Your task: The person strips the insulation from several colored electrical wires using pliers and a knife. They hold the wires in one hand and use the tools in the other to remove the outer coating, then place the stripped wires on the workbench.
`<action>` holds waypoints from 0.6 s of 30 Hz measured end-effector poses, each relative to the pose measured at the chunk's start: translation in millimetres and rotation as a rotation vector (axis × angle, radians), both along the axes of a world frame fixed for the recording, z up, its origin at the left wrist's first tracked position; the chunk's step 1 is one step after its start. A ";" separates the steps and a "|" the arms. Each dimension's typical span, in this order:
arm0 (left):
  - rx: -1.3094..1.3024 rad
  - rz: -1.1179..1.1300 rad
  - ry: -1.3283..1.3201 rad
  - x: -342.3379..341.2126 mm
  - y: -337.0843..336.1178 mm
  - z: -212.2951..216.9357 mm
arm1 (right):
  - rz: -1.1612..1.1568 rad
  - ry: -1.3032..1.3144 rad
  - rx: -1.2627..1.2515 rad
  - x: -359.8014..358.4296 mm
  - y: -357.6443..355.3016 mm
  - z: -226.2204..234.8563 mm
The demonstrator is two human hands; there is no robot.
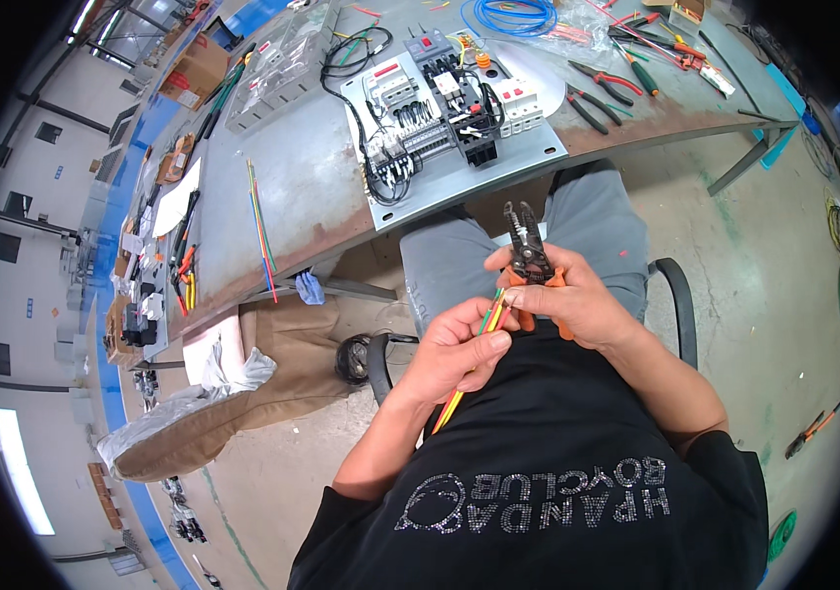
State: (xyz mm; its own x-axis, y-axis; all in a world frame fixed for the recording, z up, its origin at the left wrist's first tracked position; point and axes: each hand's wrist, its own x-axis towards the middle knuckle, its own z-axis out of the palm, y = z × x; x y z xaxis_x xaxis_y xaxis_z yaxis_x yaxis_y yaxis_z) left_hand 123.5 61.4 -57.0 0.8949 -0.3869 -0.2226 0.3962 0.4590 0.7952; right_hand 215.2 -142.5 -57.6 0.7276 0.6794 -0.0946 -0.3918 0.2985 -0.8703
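Observation:
Over my lap, my left hand (pixel 463 346) is closed around a small bundle of coloured wires (pixel 449 408), with yellow, red and green strands showing. The ends of the wires stick up past the fingers and meet the thumb of my right hand (pixel 577 300). That hand grips a wire stripper (pixel 528 251) with a black head and orange handles, its jaws pointing away from me towards the bench. The jaws look slightly apart, with no wire visible between them. Ahead on the bench edge lies a metal mounting plate (pixel 395 211) carrying wired breakers and terminal blocks (pixel 430 143).
The metal workbench (pixel 312 187) spans the far side. Several loose wires (pixel 260 221) overhang its edge at left. Pliers (pixel 592 108) and a screwdriver (pixel 641 74) lie at right, a blue wire coil (pixel 513 15) at the back. A chair armrest (pixel 675 310) is beside me; another tool (pixel 813 430) is on the floor.

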 end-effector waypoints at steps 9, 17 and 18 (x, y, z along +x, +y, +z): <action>0.242 0.069 -0.017 -3.7 -9.4 4.6 | -0.004 -0.142 0.030 0.9 -2.1 5.4; 0.298 0.033 -0.052 -4.1 -8.6 6.4 | 0.009 -0.219 0.056 -0.7 -3.8 3.0; 0.312 0.027 -0.062 -3.9 -8.3 6.6 | 0.004 -0.230 0.051 -0.8 -4.1 2.8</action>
State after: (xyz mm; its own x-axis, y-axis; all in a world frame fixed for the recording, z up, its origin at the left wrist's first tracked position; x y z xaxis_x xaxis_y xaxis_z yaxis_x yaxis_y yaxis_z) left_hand 119.7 53.1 -50.4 0.9194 -0.2844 -0.2716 0.3338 0.1991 0.9214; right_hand 214.4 -146.6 -54.8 0.7236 0.6817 0.1078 -0.1859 0.3430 -0.9207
